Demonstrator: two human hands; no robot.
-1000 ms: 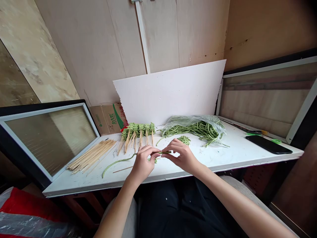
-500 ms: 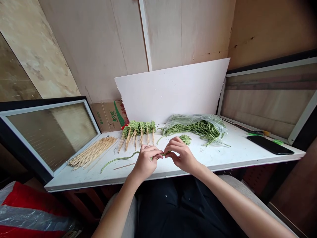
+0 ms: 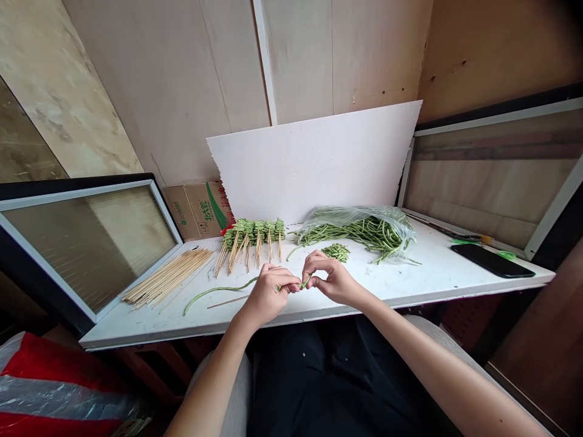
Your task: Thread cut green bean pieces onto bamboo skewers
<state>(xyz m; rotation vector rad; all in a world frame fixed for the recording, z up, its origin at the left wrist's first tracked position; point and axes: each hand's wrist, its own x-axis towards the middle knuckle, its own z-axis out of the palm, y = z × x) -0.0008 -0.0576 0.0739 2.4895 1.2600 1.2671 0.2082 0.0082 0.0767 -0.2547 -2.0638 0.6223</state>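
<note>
Green and limp, the long bean (image 3: pixel 218 291) trailed left across the white table (image 3: pixel 410 282) at frame centre, its end pinched between left hand (image 3: pixel 266 295) and right hand (image 3: pixel 330 280), fingertips closed together.

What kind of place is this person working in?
Probably a small makeshift food-prep corner, perhaps for a skewer stall. A white table against bare board walls holds loose bamboo skewers, finished green bean skewers and a bag of long beans.
</note>
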